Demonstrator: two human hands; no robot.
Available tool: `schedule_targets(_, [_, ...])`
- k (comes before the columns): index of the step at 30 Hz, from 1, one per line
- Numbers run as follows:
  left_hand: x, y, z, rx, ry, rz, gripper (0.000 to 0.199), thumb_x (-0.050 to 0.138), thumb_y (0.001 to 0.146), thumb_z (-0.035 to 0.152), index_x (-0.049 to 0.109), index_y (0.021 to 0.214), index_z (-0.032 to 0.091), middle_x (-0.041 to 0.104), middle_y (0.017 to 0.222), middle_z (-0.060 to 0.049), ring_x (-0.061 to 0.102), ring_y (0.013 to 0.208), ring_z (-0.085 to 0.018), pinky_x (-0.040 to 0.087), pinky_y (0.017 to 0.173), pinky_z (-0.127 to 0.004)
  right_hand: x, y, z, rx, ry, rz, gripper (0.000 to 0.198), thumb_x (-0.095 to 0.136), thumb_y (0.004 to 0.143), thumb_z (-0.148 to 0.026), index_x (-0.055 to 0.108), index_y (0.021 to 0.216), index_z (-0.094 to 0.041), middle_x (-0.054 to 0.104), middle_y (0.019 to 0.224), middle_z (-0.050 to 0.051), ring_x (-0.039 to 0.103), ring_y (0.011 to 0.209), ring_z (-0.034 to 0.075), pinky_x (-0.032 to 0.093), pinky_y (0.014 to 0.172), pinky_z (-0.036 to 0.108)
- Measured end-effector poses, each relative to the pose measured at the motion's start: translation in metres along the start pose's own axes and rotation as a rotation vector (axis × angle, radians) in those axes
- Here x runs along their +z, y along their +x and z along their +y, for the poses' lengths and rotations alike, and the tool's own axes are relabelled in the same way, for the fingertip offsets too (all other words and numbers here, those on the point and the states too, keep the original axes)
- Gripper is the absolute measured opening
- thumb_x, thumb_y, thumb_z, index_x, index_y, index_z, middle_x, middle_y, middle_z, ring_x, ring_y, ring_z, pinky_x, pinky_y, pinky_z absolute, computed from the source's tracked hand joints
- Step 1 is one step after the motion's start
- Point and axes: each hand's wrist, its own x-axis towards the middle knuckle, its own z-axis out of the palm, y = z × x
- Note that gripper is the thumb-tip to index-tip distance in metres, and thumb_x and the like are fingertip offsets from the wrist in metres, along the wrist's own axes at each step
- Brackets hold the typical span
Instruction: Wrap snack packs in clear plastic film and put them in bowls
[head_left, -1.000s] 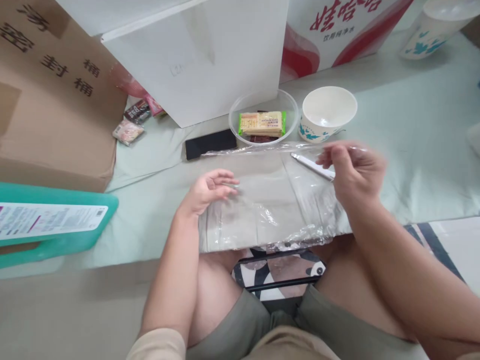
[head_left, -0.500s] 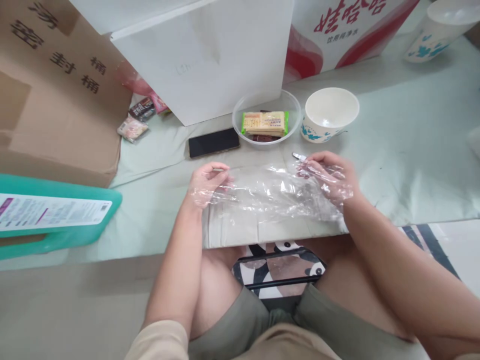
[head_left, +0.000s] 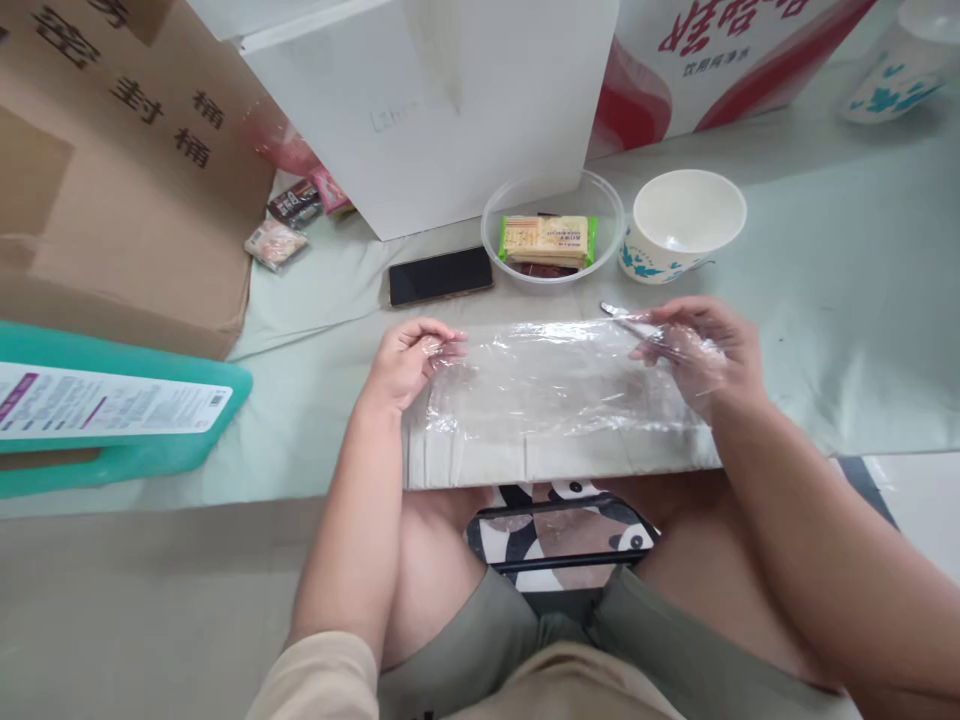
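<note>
A clear plastic film or bag (head_left: 555,385) is stretched between my two hands, low over the table's front edge. My left hand (head_left: 409,362) pinches its left end between thumb and fingers. At the other end my right hand (head_left: 705,350) is closed on the film, and part of the film drapes over its fingers. A slim silvery tool (head_left: 619,313) sticks out leftward from the right hand; its exact kind is unclear. Just beyond the film stand a clear plastic bowl (head_left: 491,240) with packaged crackers (head_left: 547,240) inside and a white paper bucket (head_left: 649,262) with blue leaves.
A black phone (head_left: 441,277) lies left of the bowl. Behind it rises a white box (head_left: 427,130), with a red and white carton (head_left: 720,90) beside it. On the left are a cardboard box (head_left: 150,220), small snack packets (head_left: 276,243) and a green container (head_left: 225,385). Another paper bucket (head_left: 892,85) stands far right.
My right hand has moved to the right, pulling the film wider and flatter. The left hand keeps its end. The view has shifted slightly.
</note>
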Motion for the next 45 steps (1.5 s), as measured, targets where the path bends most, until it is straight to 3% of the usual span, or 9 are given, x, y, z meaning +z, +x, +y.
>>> schedule_targets(7, [-0.002, 0.006, 0.001, -0.053, -0.050, -0.029, 0.004, 0.065, 0.067, 0.016, 0.068, 0.065, 0.014, 0.075, 0.078, -0.007, 0.073, 0.070, -0.017, 0.058, 0.065, -0.025, 0.001, 0.006, -0.004, -0.124, -0.156, -0.030, 0.017, 0.075, 0.077, -0.027, 0.069, 0.062, -0.027, 0.071, 0.075, 0.005, 0.064, 0.122, 0.031, 0.060, 0.081, 0.043])
schedule_targets(11, [-0.003, 0.008, 0.002, -0.092, -0.117, -0.109, 0.026, 0.070, 0.073, 0.039, 0.073, 0.081, 0.014, 0.076, 0.100, -0.011, 0.075, 0.082, -0.023, 0.062, 0.066, -0.031, -0.008, 0.001, -0.009, -0.167, -0.249, -0.240, 0.013, 0.069, 0.086, -0.030, 0.075, 0.074, -0.028, 0.075, 0.095, 0.007, 0.065, 0.123, 0.030, 0.057, 0.096, 0.049])
schedule_targets(17, [-0.005, 0.001, 0.004, -0.038, 0.077, -0.134, 0.050, 0.085, 0.061, 0.019, 0.073, 0.109, 0.022, 0.059, 0.145, -0.008, 0.076, 0.082, -0.018, 0.039, 0.038, -0.013, -0.034, -0.001, -0.020, -0.046, -0.254, -0.670, 0.015, 0.068, 0.088, -0.039, 0.081, 0.091, -0.032, 0.070, 0.132, 0.006, 0.059, 0.134, 0.032, 0.052, 0.108, 0.052])
schedule_targets(22, [-0.002, -0.007, 0.006, -0.097, 0.054, -0.370, 0.052, 0.084, 0.065, 0.022, 0.073, 0.117, 0.023, 0.057, 0.149, -0.011, 0.076, 0.082, -0.020, 0.033, 0.037, -0.014, -0.022, 0.000, -0.027, 0.079, 0.015, -0.394, 0.024, 0.070, 0.089, -0.049, 0.074, 0.103, -0.031, 0.063, 0.144, 0.005, 0.058, 0.135, 0.028, 0.044, 0.117, 0.049])
schedule_targets(26, [0.015, -0.013, 0.007, -0.167, 0.122, -0.590, 0.059, 0.083, 0.068, 0.025, 0.071, 0.126, 0.022, 0.067, 0.133, -0.015, 0.077, 0.086, -0.026, 0.043, 0.043, -0.019, 0.032, 0.000, -0.034, 0.215, -0.082, -0.650, 0.058, 0.080, 0.076, -0.048, 0.061, 0.127, -0.025, 0.067, 0.133, 0.011, 0.067, 0.116, 0.026, 0.056, 0.100, 0.045])
schedule_targets(30, [0.022, -0.014, 0.010, -0.088, 0.296, -0.535, 0.066, 0.078, 0.070, 0.020, 0.063, 0.134, 0.026, 0.065, 0.136, -0.014, 0.073, 0.073, -0.016, 0.047, 0.047, -0.020, 0.065, -0.002, -0.036, 0.370, -0.340, -0.858, 0.019, 0.068, 0.081, -0.037, 0.068, 0.088, -0.019, 0.069, 0.072, 0.002, 0.061, 0.059, 0.014, 0.050, 0.059, 0.029])
schedule_targets(34, [0.011, -0.007, 0.010, 0.057, 0.404, -0.192, 0.057, 0.073, 0.071, 0.015, 0.062, 0.126, 0.026, 0.070, 0.121, -0.007, 0.062, 0.057, -0.007, 0.043, 0.045, -0.018, 0.055, -0.004, -0.033, 0.373, -0.377, -0.738, 0.015, 0.062, 0.082, -0.033, 0.065, 0.074, -0.020, 0.057, 0.052, -0.004, 0.050, 0.047, 0.011, 0.039, 0.049, 0.026])
schedule_targets(39, [0.027, -0.019, -0.003, 0.259, 0.238, 0.228, 0.005, 0.068, 0.083, 0.026, 0.064, 0.085, 0.024, 0.064, 0.078, 0.003, 0.052, 0.051, -0.006, 0.039, 0.047, -0.021, 0.040, -0.006, -0.026, 0.404, -0.199, -0.376, 0.017, 0.067, 0.081, -0.037, 0.062, 0.078, -0.021, 0.061, 0.057, -0.002, 0.056, 0.051, 0.013, 0.042, 0.051, 0.026])
schedule_targets(45, [0.070, -0.044, -0.018, 0.094, 0.414, 0.018, 0.029, 0.077, 0.080, 0.047, 0.070, 0.083, 0.019, 0.067, 0.074, -0.001, 0.054, 0.057, -0.011, 0.039, 0.053, -0.024, 0.044, -0.010, -0.020, 0.446, -0.183, -0.249, 0.024, 0.072, 0.081, -0.042, 0.060, 0.081, -0.021, 0.064, 0.062, 0.000, 0.061, 0.053, 0.014, 0.041, 0.050, 0.025])
